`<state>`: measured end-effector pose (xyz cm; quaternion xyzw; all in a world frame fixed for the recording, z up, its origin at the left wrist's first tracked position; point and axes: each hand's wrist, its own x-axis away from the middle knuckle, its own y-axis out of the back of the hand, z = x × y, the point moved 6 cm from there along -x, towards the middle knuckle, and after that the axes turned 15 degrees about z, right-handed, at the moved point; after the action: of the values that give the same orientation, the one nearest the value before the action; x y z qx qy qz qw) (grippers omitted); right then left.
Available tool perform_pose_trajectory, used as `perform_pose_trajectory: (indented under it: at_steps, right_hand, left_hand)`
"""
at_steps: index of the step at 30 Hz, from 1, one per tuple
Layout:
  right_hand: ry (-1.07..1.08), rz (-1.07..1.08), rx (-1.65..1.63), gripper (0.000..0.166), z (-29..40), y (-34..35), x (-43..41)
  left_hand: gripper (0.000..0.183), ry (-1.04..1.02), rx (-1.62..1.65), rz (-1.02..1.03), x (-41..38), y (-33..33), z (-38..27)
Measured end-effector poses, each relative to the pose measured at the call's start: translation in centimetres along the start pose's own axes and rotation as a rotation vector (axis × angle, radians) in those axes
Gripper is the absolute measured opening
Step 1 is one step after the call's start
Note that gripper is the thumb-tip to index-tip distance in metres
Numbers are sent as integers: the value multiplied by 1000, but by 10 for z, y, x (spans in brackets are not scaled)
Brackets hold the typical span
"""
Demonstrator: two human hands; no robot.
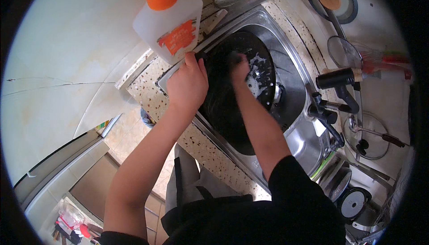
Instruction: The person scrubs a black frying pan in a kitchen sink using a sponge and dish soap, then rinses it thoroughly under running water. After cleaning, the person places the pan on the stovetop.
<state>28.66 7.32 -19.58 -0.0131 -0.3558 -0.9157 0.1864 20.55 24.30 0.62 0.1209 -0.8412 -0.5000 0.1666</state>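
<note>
A large black pan [224, 111] rests tilted in the stainless steel sink [292, 49], with white suds and water drops on its inner surface. My left hand [188, 86] grips the pan's black handle or edge at the sink's left rim; the fingers hide most of that part. Inside the pan, my right hand [240, 70] is blurred and closed around a dark scrubber [234, 57], pressed near the suds. The scrubber's exact kind is too blurred to tell.
A pump bottle [167, 24] with an orange top stands on the speckled countertop [150, 84] beside my left hand. To the right are a black faucet [330, 106], a hanging glass lid [372, 144], a strainer [343, 52] and a rack of cookware [353, 204].
</note>
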Motion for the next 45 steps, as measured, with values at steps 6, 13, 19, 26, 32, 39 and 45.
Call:
perform_pose_trajectory:
  at_steps: [6, 13, 19, 26, 32, 39, 45]
  right_hand:
    - [77, 244, 13, 37, 48, 2, 42]
    - [65, 49, -12, 25, 52, 8, 19]
    - [48, -80, 132, 22, 22, 22, -23]
    - [224, 56, 318, 24, 31, -3, -10]
    - [35, 65, 210, 14, -2, -3, -25]
    - [-124, 80, 191, 26, 20, 34, -44]
    - [98, 352, -62, 23, 91, 9, 63]
  left_hand:
    - [22, -6, 39, 1, 0, -1, 1]
    - [23, 30, 37, 47, -1, -2, 0]
    - [23, 18, 58, 37, 3, -2, -1]
    - [24, 19, 78, 16, 1, -3, 2]
    - [22, 60, 58, 61, 0, -3, 1]
    - [22, 59, 61, 82, -1, -4, 2]
    - [22, 83, 101, 115, 0, -6, 3]
